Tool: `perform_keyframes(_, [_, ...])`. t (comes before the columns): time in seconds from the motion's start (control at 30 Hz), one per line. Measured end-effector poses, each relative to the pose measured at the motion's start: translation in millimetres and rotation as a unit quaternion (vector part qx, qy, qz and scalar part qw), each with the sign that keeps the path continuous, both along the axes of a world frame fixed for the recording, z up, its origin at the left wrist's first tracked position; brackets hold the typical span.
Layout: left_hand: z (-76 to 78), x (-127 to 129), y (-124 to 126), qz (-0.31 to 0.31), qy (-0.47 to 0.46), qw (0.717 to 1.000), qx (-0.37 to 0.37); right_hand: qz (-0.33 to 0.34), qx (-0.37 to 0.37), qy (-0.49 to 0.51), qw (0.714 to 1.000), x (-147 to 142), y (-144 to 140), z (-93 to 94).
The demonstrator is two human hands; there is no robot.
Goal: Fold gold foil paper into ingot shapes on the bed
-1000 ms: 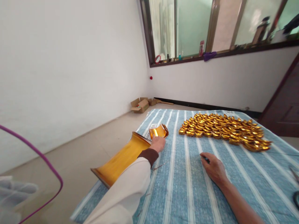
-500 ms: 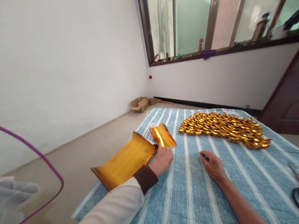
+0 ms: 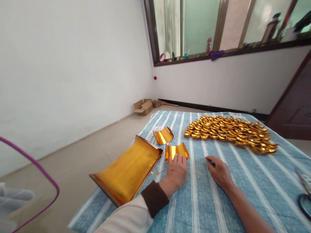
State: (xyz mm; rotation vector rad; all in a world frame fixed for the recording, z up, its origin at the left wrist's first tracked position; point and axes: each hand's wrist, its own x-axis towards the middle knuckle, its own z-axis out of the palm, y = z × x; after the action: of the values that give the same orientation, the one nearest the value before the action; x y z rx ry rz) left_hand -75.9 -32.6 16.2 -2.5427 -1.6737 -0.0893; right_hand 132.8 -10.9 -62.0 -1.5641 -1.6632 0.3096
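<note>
Head view: small curled gold foil sheet [image 3: 177, 151] lies on the blue-and-white striped cloth [image 3: 243, 181], long axis running left to right, both ends curling upward, just right of the large stack of gold foil paper [image 3: 126, 170]. Half a second ago this sheet was tilted and farther back beside the stack; it now sits nearer, under the left hand [image 3: 177, 170], whose fingertips press its near edge, fingers loosely spread. A second curled gold sheet [image 3: 163, 135] rests behind. Right hand [image 3: 220, 171] lies flat on the cloth, apparently covering a small dark object, identity unclear. Folded gold paper ingots [image 3: 230, 132] lie well beyond.
</note>
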Motion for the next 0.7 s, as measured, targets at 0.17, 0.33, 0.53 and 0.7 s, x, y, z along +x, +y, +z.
perform_keyframes(0.17, [-6.3, 5, 17, 0.024, -0.011, 1.0, -0.01, -0.001, 0.004, 0.007, 1.0, 0, -1, 3.1])
perform_keyframes(0.33, [-6.2, 5, 24, 0.025, -0.06, 0.998, -0.022, -0.001, 0.001, 0.033, 0.999, -2, -2, 7.2])
perform_keyframes(0.53, [32.5, 8, 12, 0.023, -0.235, 0.971, -0.024, 0.01, -0.037, 0.197, 0.98, -5, -4, 22.8])
perform_keyframes(0.7, [54.3, 13, 8, 0.087, -0.777, 0.57, -0.252, 0.162, -0.129, 0.523, 0.827, -4, -10, 39.6])
